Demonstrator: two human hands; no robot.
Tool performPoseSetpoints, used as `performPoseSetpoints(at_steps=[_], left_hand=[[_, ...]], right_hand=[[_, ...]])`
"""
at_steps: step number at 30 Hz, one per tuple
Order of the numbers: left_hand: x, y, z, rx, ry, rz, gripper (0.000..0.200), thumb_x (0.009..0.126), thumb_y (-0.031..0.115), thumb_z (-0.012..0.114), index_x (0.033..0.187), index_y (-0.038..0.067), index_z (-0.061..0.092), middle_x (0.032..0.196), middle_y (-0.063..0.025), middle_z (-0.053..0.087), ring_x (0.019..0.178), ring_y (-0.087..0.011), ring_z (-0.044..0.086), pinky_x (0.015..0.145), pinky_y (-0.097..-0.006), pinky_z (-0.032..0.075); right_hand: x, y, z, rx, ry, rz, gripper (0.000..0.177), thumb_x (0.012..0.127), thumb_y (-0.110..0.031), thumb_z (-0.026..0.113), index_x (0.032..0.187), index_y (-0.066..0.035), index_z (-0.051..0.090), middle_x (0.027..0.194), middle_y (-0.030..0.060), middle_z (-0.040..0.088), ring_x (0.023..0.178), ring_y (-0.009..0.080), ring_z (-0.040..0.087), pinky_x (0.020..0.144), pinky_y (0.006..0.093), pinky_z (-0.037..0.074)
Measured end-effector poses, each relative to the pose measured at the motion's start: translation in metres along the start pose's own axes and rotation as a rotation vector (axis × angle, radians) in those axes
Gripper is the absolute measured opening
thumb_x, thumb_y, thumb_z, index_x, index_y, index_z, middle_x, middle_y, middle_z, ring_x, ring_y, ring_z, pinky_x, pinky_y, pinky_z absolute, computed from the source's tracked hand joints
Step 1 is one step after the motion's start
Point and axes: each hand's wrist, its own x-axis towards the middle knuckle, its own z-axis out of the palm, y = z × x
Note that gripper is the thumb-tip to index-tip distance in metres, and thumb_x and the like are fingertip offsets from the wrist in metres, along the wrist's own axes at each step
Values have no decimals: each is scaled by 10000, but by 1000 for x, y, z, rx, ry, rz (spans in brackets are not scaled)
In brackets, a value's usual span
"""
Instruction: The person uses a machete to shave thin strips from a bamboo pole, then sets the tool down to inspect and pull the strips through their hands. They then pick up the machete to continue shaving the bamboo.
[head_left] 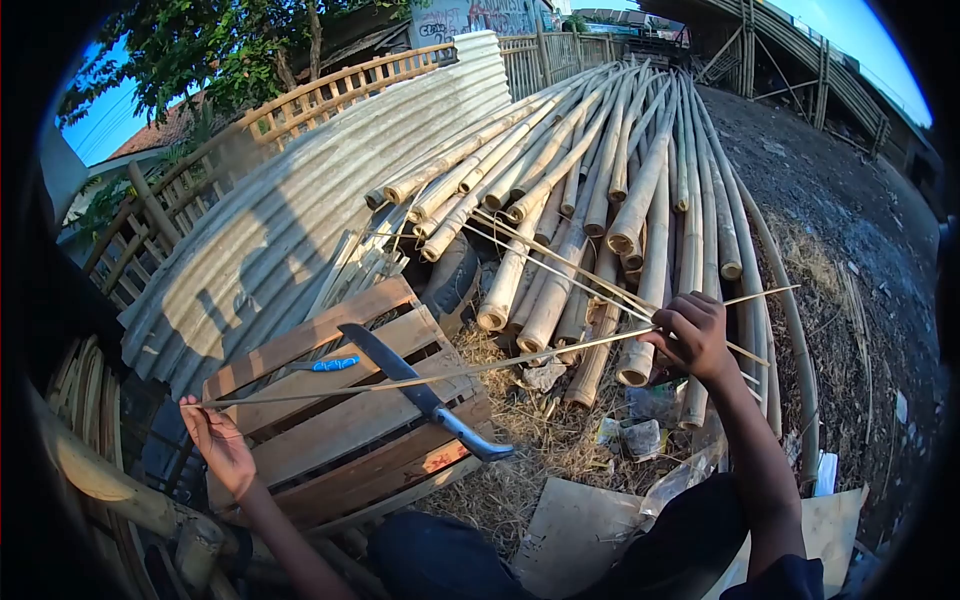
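Note:
A long thin bamboo strip (520, 363) stretches between my two hands, across the front of my body. My left hand (220, 445) pinches its far left end at the fingertips. On the right, my right hand (692, 335) is closed around the same strip together with several other slender bamboo strips (555, 262), which reach up and left towards the poles. Below the stretched strip a machete (385, 362) with a metallic-looking handle lies on a slatted wooden pallet (335, 448). Beside it lies a knife with a blue patterned handle (337, 364).
A large stack of bamboo poles (625, 215) fills the middle. Corrugated sheeting (300, 220) leans along a bamboo fence (350, 85) at left. An old tyre (452, 283) sits behind the pallet. A flat board (575, 530) lies near my knees, with litter on dry grass.

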Motion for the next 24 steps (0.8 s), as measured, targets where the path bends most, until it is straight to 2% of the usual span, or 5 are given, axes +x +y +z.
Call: performPoseSetpoints(at_steps=[10,12,14,19,24], left_hand=[[21,3,-73,-380,-70,-65,387,978,136,547,1350,53,482,1252,-53,602,1044,-160,606,960,-286,514],[-7,-29,-13,-615,-235,-218,432,979,197,545,1380,58,459,1317,-55,568,1161,-193,546,1093,-356,406],[-53,-74,64,-599,-73,-277,477,986,210,528,1425,76,401,1435,-62,461,1313,-243,437,1178,-426,271],[-83,-86,168,-134,-379,-571,608,962,224,575,1487,149,279,1483,-134,377,1397,-279,342,1154,-519,280],[-64,-94,160,-58,-176,-562,166,986,139,535,1120,42,529,1185,-115,593,1208,-270,564,1010,-398,525]], right_hand=[[-1,7,1,-60,26,35,281,750,-277,773,791,-96,562,651,22,541,550,206,551,491,324,405],[3,-1,5,-86,14,40,268,749,-259,772,804,-99,564,645,19,523,544,202,545,486,323,395],[15,-16,14,-88,35,51,255,761,-257,761,797,-103,562,624,12,499,541,190,546,480,324,401],[30,-40,25,-114,49,46,271,784,-295,751,760,-114,550,600,2,484,528,164,544,459,310,407],[25,-40,29,-97,5,21,213,793,-247,728,831,-107,573,675,14,544,594,179,591,497,322,431]])
